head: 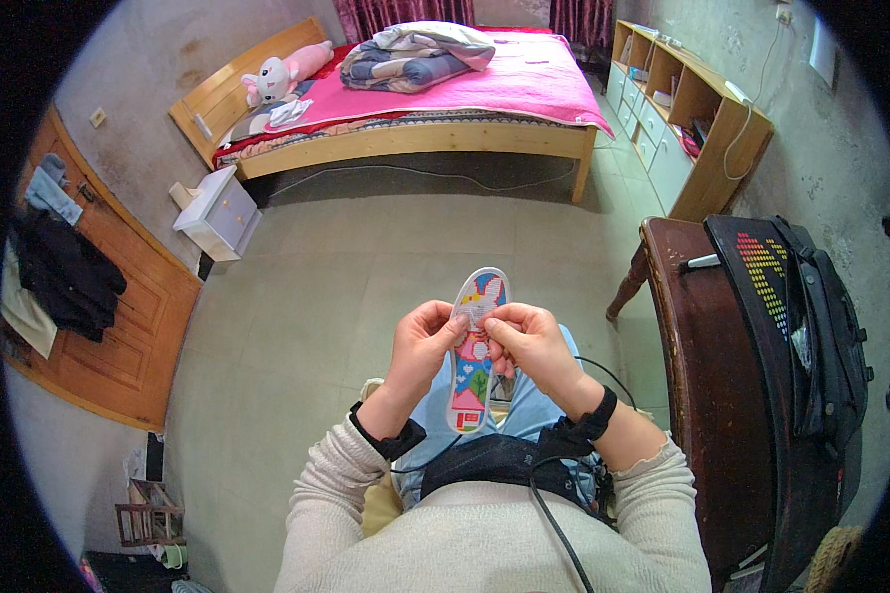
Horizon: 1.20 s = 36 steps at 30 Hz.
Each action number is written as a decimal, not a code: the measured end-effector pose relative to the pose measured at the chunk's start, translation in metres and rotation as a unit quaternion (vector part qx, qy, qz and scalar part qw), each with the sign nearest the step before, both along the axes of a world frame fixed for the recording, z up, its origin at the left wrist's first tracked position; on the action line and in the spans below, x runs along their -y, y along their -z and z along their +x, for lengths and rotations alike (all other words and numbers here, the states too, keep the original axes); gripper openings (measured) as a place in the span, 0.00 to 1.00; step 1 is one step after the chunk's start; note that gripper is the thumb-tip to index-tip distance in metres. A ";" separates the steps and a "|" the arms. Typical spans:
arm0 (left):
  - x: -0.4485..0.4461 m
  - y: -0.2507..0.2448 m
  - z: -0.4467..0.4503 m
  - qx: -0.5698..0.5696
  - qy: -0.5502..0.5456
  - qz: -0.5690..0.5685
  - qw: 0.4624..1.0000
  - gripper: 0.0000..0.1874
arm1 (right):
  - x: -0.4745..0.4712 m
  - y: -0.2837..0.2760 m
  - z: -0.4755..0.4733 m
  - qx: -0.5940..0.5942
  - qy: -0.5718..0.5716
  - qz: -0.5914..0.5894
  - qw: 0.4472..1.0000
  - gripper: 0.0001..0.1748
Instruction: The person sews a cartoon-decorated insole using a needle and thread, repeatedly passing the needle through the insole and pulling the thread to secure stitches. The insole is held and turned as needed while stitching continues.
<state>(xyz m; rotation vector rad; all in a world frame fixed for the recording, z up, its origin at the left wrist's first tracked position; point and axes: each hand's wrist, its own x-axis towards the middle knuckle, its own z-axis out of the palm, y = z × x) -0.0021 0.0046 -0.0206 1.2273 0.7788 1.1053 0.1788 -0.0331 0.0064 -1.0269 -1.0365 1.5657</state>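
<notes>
A shoe insole (469, 382) with a colourful pixel-like pattern and a white rim stands lengthwise above my lap. My left hand (426, 341) grips its left edge, with the thumb lying on the patterned face. On the other side, my right hand (528, 337) has its thumb and forefinger pinched together over the insole's upper middle. Whether a needle or thread sits in that pinch is too small to tell. The remaining right fingers curl beside the insole's right edge. White unpatterned patches show near the upper part of the pattern.
To my right a dark wooden table (682, 356) holds a black backpack (823, 333) and a white-handled pen-like item (701, 262). Ahead are a wooden bed (415, 146), a small white nightstand (219, 215) and a shelf unit (675, 118). A black cable (556, 519) runs across my front.
</notes>
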 end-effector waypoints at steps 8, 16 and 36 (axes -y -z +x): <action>0.000 0.002 0.000 0.002 0.000 0.006 1.000 0.07 | -0.001 0.000 0.000 0.000 -0.002 0.000 1.000 0.10; 0.002 0.001 0.000 -0.011 -0.008 0.025 1.000 0.08 | -0.001 0.000 0.001 0.021 0.001 0.005 1.000 0.11; 0.006 -0.016 0.009 -0.285 -0.176 0.465 0.820 0.09 | 0.000 -0.001 0.005 -0.020 -0.023 0.025 0.999 0.08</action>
